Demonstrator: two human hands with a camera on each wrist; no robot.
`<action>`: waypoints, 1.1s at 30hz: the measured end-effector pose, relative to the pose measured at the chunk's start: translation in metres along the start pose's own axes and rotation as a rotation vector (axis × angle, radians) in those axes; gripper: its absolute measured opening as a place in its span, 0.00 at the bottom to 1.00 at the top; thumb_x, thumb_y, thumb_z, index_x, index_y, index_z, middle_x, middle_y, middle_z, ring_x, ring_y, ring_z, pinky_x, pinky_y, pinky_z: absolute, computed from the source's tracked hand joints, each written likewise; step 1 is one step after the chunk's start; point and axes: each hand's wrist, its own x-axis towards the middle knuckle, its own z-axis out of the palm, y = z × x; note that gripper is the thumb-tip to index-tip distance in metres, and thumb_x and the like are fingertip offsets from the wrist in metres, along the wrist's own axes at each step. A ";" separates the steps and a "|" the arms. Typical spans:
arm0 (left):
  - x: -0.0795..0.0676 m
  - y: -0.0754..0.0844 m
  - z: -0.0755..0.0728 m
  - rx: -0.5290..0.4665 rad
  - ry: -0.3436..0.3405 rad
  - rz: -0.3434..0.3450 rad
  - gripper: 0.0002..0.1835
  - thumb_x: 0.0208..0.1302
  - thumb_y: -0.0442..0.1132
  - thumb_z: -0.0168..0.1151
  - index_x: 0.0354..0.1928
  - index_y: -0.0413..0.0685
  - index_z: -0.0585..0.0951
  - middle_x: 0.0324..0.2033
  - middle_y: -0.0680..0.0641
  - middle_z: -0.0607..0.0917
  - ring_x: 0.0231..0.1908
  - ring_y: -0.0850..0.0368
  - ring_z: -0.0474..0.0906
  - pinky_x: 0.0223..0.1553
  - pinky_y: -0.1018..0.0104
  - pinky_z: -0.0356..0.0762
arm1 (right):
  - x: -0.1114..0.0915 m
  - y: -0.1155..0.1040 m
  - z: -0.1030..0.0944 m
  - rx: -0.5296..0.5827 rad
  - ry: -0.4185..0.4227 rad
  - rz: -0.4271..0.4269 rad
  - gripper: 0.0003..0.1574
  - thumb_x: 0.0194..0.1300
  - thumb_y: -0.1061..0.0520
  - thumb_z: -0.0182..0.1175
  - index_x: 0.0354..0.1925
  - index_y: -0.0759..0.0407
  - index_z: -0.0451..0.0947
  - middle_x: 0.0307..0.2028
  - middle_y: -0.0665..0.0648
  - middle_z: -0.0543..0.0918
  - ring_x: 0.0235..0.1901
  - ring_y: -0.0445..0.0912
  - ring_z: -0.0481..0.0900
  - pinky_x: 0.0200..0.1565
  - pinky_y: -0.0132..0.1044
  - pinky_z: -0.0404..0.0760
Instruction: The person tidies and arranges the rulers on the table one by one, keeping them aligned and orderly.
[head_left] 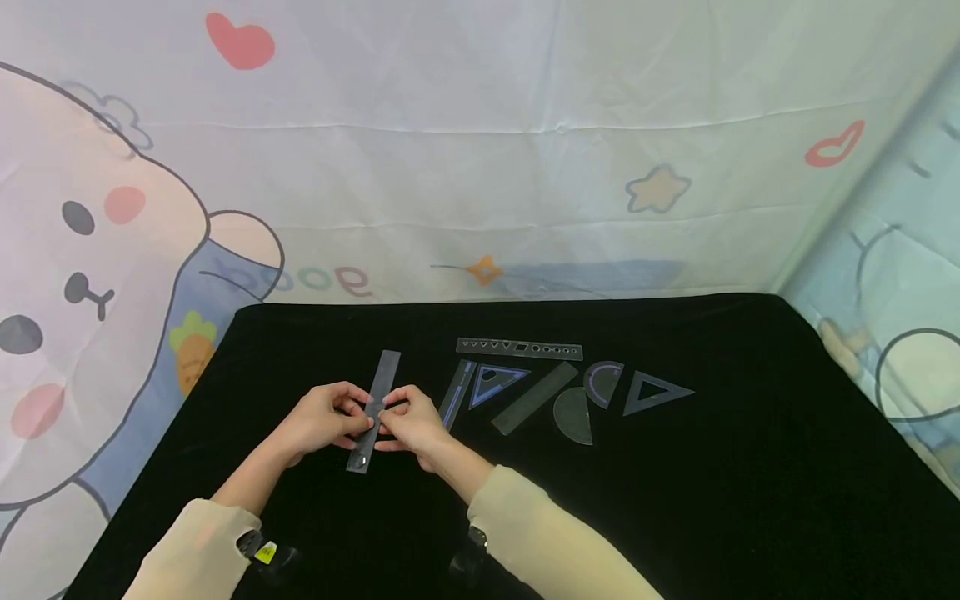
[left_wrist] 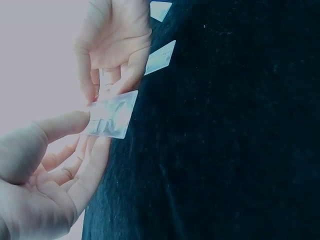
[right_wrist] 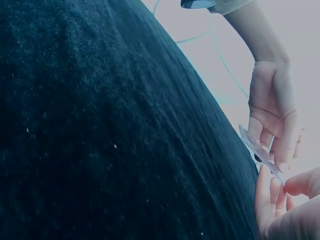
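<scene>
A clear straight ruler (head_left: 384, 375) is held slanted above the black cloth, its far end leaning right in the head view. My left hand (head_left: 324, 421) pinches its left edge between thumb and fingers. From the other side my right hand (head_left: 416, 427) pinches the right edge. In the left wrist view the near end of the ruler (left_wrist: 117, 117) shows between both hands, its surface glossy. The right wrist view shows the ruler (right_wrist: 255, 145) nearly edge-on.
Right of the hands lie a stencil ruler (head_left: 519, 348), a blue-marked ruler (head_left: 457, 392), a blue-edged set square (head_left: 498, 383), a wide clear ruler (head_left: 535, 400), a blue-marked protractor (head_left: 602, 382), a clear protractor (head_left: 574, 417) and a clear set square (head_left: 636, 402). Black cloth (head_left: 712, 500) covers the table.
</scene>
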 end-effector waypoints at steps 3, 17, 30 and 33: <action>-0.006 -0.002 -0.003 -0.007 -0.003 0.021 0.16 0.61 0.34 0.57 0.50 0.35 0.72 0.33 0.42 0.79 0.30 0.54 0.80 0.32 0.60 0.83 | -0.002 0.001 0.005 -0.016 -0.001 -0.017 0.14 0.62 0.66 0.54 0.47 0.60 0.67 0.34 0.57 0.74 0.29 0.44 0.76 0.31 0.37 0.84; -0.032 -0.016 -0.011 -0.014 0.011 0.006 0.14 0.63 0.33 0.54 0.48 0.33 0.71 0.32 0.43 0.80 0.31 0.54 0.80 0.30 0.60 0.83 | -0.012 0.011 0.035 -0.062 0.029 -0.026 0.12 0.59 0.69 0.54 0.41 0.58 0.68 0.29 0.56 0.74 0.25 0.44 0.77 0.27 0.36 0.83; -0.048 -0.032 -0.017 -0.021 0.042 -0.045 0.15 0.63 0.34 0.56 0.49 0.32 0.71 0.31 0.43 0.80 0.30 0.55 0.80 0.30 0.61 0.83 | -0.017 0.019 0.057 -0.075 0.044 -0.016 0.12 0.61 0.67 0.55 0.42 0.57 0.69 0.30 0.56 0.74 0.26 0.46 0.77 0.27 0.38 0.83; -0.050 -0.037 -0.020 -0.017 0.052 -0.058 0.15 0.63 0.34 0.56 0.49 0.32 0.71 0.31 0.43 0.80 0.30 0.54 0.79 0.30 0.61 0.83 | -0.017 0.021 0.060 -0.066 0.046 -0.011 0.12 0.61 0.66 0.55 0.44 0.57 0.69 0.30 0.56 0.75 0.27 0.46 0.78 0.28 0.39 0.84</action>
